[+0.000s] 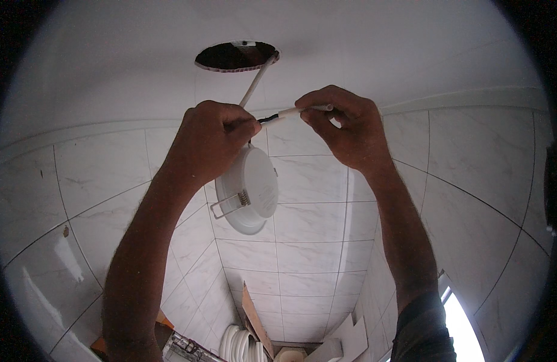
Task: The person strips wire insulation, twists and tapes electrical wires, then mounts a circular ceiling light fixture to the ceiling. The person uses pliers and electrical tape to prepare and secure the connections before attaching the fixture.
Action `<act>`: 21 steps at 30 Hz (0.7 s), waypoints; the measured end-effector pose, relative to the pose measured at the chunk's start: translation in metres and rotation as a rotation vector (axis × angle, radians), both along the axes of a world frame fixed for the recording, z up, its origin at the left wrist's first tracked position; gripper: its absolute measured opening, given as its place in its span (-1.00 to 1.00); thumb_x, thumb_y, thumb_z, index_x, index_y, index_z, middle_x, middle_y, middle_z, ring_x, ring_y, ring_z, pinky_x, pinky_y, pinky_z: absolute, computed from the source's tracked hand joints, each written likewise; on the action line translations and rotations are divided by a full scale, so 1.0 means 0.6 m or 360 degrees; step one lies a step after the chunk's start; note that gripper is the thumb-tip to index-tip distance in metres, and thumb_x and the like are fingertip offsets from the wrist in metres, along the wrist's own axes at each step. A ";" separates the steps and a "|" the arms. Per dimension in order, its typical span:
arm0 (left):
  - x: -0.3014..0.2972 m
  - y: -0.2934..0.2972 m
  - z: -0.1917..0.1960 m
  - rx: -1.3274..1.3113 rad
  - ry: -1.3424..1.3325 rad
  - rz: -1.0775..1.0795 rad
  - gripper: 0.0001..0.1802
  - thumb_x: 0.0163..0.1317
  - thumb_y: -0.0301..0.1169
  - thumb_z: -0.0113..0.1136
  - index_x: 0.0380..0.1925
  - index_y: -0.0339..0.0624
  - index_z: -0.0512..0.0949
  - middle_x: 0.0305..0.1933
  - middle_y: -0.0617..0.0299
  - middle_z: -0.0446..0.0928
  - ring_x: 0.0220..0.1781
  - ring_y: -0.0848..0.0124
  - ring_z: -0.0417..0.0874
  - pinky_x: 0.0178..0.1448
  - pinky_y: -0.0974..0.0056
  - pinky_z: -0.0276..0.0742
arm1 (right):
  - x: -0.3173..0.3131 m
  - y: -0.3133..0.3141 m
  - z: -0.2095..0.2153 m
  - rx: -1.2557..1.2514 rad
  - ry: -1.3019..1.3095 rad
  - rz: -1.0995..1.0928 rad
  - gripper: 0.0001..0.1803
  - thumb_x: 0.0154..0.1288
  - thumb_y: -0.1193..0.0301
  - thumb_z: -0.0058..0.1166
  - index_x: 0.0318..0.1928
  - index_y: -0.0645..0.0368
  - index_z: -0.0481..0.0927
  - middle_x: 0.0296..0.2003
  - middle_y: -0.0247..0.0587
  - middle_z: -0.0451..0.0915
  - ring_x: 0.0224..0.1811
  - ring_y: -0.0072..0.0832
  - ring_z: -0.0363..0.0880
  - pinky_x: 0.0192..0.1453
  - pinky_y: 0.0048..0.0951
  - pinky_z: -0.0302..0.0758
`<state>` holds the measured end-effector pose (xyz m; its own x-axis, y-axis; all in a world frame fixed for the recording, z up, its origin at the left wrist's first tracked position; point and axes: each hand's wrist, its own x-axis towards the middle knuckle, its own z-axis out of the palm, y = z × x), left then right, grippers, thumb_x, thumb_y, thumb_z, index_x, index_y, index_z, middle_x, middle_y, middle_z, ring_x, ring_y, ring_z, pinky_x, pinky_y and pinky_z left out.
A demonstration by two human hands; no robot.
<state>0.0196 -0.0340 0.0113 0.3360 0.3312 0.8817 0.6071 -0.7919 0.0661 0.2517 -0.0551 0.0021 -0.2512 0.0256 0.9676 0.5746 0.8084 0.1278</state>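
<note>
My left hand, its fingers pinched together, grips the wires beside a white cable that runs down from a round hole in the ceiling. From its fingertips a short black wire leads across to a thin white sleeve. The thumb and fingers of my right hand close on that sleeve, whose far end sticks out past them. Below my left hand hangs a round white recessed ceiling light, tilted on edge, with a metal spring clip showing. My left fingers hide where the wires meet.
White marbled wall tiles surround me under the white ceiling. Far below are a coil of white hose or cable, a brown board and white panels. A bright opening is at lower right.
</note>
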 end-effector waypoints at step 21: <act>-0.005 0.010 -0.016 0.0015 -0.0011 -0.0209 -0.74 0.28 -0.32 0.29 -0.19 -0.29 0.72 -0.26 -0.01 0.73 -0.33 0.29 0.75 -0.10 0.15 0.69 | -0.044 -0.015 0.010 -0.0274 0.0109 -0.0144 -0.73 0.35 0.24 0.29 -0.16 0.21 0.69 -0.47 -0.19 0.66 -0.45 -0.54 0.65 -0.40 -0.48 0.60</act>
